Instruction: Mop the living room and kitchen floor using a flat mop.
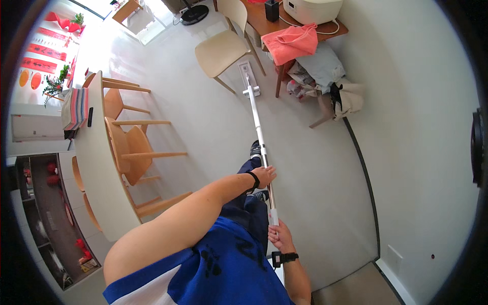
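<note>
A flat mop with a long white and metallic pole (257, 124) slants away from me across the floor. Its rectangular head (247, 72) lies flat on the floor, between a beige chair's legs and a wooden table's leg. My left hand (265, 176), with a black band on the wrist, is laid over the metallic middle of the pole and holds it. Lower down, near my body, my right hand (280, 234) is wrapped around the white grip end (274, 217). A black strap with a small device sits on the right wrist.
The beige chair (223, 51) stands beside the mop head. A pink cloth (291, 42) hangs off the wooden table (337, 33), with bags (322, 66) bundled underneath. Wooden chairs (139, 154) line a long pale table (93, 152) at left. A wall (411, 133) rises at right.
</note>
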Available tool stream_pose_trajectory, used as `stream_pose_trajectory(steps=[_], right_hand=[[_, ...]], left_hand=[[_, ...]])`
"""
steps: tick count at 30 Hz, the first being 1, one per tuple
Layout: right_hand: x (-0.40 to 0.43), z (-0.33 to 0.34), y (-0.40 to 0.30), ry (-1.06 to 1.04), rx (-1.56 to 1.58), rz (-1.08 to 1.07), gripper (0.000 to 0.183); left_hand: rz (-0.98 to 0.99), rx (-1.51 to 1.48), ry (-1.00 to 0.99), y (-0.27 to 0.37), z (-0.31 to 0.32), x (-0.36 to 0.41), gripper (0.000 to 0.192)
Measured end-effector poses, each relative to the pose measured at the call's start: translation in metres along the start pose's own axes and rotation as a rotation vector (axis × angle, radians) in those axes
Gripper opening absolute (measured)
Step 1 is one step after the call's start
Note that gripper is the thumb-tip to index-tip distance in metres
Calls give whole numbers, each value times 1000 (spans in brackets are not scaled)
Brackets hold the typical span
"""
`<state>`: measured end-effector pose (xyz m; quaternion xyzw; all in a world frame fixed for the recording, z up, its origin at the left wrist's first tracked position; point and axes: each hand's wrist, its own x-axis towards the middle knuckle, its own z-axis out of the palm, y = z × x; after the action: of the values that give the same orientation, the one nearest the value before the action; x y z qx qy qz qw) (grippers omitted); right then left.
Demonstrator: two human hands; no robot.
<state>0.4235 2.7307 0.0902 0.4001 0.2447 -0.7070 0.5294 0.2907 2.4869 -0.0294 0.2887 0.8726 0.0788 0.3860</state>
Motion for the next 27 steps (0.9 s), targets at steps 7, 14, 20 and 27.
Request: stream_pose_trajectory(steps=[7,14,20,27], right_hand=[[-114,-17,31,153,-225,-20,57],[-128,-14,11,240,-265,52,57],[-87,-24,-21,139,-357,56,64],[-37,40,-68,103,-428,99,62]], left_hand=[[235,70,-104,61,-7,1,27],[244,-30,27,71,7,6,20],[139,-16,296,32,-3,2,13],[-52,-63,221,-34,-23,9,12]])
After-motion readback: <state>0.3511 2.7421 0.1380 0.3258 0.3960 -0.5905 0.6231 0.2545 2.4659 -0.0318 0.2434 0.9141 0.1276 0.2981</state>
